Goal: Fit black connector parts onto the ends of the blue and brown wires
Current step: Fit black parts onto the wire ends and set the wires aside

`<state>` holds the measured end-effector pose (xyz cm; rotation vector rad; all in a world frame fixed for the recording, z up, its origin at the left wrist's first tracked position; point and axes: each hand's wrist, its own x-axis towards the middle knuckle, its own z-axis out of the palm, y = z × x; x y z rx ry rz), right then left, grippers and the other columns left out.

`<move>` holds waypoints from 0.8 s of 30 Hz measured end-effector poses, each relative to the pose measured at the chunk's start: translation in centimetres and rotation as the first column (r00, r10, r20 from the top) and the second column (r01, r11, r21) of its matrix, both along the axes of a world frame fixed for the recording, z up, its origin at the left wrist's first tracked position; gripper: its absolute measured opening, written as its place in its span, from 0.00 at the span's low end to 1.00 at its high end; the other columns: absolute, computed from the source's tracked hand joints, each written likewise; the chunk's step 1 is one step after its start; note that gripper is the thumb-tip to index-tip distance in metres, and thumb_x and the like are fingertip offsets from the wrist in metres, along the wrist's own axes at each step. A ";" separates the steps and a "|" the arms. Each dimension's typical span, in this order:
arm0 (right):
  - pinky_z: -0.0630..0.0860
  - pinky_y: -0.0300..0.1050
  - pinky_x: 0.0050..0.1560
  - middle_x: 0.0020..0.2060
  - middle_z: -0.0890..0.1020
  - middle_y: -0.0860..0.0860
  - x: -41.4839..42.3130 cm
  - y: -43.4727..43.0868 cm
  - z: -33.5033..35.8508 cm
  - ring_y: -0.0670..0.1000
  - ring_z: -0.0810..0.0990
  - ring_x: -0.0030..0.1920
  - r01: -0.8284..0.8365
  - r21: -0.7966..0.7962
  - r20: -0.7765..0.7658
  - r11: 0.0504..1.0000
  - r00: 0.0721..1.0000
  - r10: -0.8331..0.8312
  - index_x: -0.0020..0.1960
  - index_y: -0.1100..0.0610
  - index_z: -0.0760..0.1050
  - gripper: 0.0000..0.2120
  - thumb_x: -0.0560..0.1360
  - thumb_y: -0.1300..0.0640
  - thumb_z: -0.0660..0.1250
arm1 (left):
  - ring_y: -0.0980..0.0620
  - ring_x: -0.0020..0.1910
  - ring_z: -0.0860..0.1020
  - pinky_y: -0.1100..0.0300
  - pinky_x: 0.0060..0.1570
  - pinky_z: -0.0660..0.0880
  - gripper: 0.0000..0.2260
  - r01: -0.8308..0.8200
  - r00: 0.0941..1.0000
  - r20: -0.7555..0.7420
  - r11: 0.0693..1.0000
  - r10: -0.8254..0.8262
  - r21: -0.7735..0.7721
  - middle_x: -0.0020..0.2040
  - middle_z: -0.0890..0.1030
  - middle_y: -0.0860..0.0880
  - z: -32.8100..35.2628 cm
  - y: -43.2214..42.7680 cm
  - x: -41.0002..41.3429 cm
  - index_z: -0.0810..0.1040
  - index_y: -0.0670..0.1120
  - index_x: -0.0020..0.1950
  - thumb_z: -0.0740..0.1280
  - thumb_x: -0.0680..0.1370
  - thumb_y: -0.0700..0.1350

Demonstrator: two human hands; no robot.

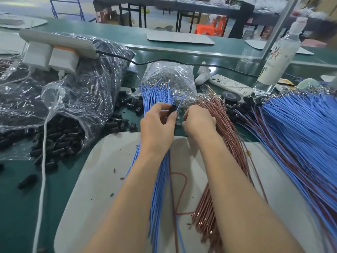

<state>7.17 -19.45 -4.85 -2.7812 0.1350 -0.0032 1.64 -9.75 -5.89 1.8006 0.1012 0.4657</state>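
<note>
Landmark: pale grey flat work mat [102, 170], with both forearms lying over it.
Left hand: the left hand [156, 123] is over the mat's far edge. Its thumb and forefinger pinch a small black plastic connector part [173, 108], and the other fingers are curled under.
Connector part: it is held up just beyond the mat's far edge. A single blue wire [181, 101] rises from beside it; I cannot tell whether the wire's end is seated inside.
Right hand: the right hand [198, 121] is just beside the left one, at the same far edge. Its fingers curl down onto the bundle of thin brown insulated wires [224, 121]. The fingertips are hidden, so I cannot tell what they hold.
Blue stock: the bundle of thin blue insulated wires [155, 95] runs from the mat out past its far edge, under the left hand.
Other stock: a clear plastic bag spilling black connector parts [73, 125] lies left of the mat. A heap of finished blue and brown wires [291, 128] lies to the right.
Step, as I judge it: drawing one brown wire to go into the pinched part.
Risk, tangling: the brown ends lie packed together, so a pull could drag neighbouring wires along.
Risk, misfit: a terminal pushed in at an angle may bend or stop short of seating.
Risk, slip: the light pinch could let the part twist or drop among the loose ones.
</note>
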 end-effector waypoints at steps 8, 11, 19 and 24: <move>0.73 0.50 0.61 0.55 0.81 0.51 -1.2 -1.5 0.8 0.54 0.77 0.57 -0.219 0.084 0.049 0.972 0.975 0.215 0.55 0.49 0.79 0.09 0.74 0.56 0.68 | 0.55 0.43 0.81 0.64 0.46 0.74 0.06 -0.069 0.998 -0.003 0.996 0.069 -0.061 0.43 0.83 0.51 0.1 0.0 0.1 0.73 0.52 0.45 0.67 0.77 0.41; 0.71 0.53 0.62 0.56 0.79 0.53 -1.2 -0.3 -0.1 0.57 0.75 0.59 -0.286 0.030 0.037 0.958 0.958 0.285 0.54 0.51 0.78 0.09 0.74 0.56 0.68 | 0.54 0.42 0.80 0.63 0.45 0.74 0.03 -0.098 0.995 -0.015 0.990 0.097 -0.099 0.44 0.83 0.49 0.1 0.1 0.1 0.75 0.50 0.47 0.66 0.76 0.42; 0.75 0.44 0.44 0.36 0.80 0.52 -2.3 -3.2 1.6 0.48 0.77 0.36 -0.239 0.684 0.275 0.689 0.960 0.060 0.48 0.55 0.79 0.04 0.75 0.62 0.69 | 0.55 0.45 0.80 0.66 0.49 0.75 0.06 0.112 0.994 -0.002 0.993 -0.112 -0.021 0.44 0.83 0.50 -0.1 -0.3 0.1 0.74 0.47 0.49 0.66 0.77 0.37; 0.80 0.36 0.44 0.38 0.83 0.54 -4.4 -3.7 2.0 0.45 0.82 0.38 -0.252 0.908 0.258 0.334 0.966 0.026 0.45 0.60 0.79 0.06 0.74 0.69 0.67 | 0.57 0.45 0.81 0.66 0.49 0.75 0.07 0.203 0.979 0.025 0.979 -0.202 -0.026 0.44 0.83 0.49 -0.4 -0.7 0.1 0.75 0.46 0.49 0.65 0.77 0.34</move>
